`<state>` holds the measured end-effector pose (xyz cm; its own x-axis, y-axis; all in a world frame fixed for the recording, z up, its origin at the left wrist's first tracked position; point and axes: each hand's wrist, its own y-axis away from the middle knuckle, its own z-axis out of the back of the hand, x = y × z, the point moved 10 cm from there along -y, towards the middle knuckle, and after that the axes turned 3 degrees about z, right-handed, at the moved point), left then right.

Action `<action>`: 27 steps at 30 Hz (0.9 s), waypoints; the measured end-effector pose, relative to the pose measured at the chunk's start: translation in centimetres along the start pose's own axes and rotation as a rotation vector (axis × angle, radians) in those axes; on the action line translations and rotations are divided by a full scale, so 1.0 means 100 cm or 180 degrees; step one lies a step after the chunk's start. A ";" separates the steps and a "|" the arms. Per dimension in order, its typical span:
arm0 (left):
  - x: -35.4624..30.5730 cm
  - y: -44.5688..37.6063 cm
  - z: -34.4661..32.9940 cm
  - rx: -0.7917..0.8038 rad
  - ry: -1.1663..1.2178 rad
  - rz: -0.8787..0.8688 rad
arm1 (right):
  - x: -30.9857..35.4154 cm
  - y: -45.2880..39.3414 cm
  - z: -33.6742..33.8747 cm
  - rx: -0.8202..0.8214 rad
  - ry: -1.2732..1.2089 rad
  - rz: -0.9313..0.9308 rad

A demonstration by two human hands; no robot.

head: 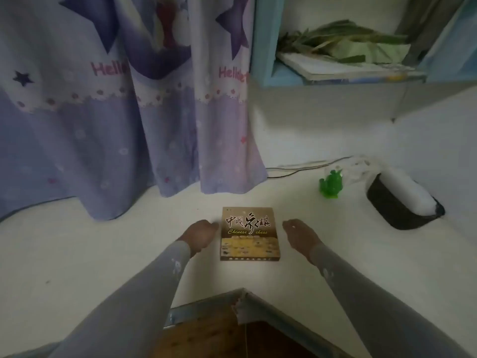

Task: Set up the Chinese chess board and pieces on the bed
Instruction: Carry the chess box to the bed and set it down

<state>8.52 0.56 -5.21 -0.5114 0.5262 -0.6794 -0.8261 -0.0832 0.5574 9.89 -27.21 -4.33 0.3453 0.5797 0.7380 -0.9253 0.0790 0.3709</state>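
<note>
Chess box [249, 234] lies flat and closed on the white bed [103, 254], lid up, between the two hands and held by neither. Left hand [200, 235] sits just beside the box's left edge, knuckles up and fingers curled under with nothing in them; whether the knuckles touch the box cannot be told. Right hand [298, 235] hovers near the box's right edge, a small gap between them, fingers loosely bent and empty. Both forearms reach in from the lower corners in grey sleeves [144, 293].

Beyond the right hand, farther back, a small green figure [331, 186] stands on the bed. Well off to that hand's right lies a dark holder [397, 208] with something white in it. Behind the figure, cables [304, 167] run along the foot of the wall to a white, blurred object.

Beyond the left hand a purple curtain [103, 112] with stars and pink lettering hangs down to the bed. High beyond the right hand a blue shelf [263, 47] carries a flat white item and green leaves [343, 37].

Nearest the person, between the forearms, a bed corner [242, 295] shows, with brown floor below it
</note>
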 end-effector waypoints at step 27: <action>-0.039 -0.046 -0.041 0.0298 0.1870 0.0428 | -0.029 -0.083 -0.048 0.0828 -0.1210 -0.0741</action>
<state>13.32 -4.59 -7.09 -0.6768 -0.0408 -0.7351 -0.7346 -0.0278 0.6779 15.82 -25.71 -12.28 0.6149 0.2313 0.7540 -0.7642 -0.0615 0.6421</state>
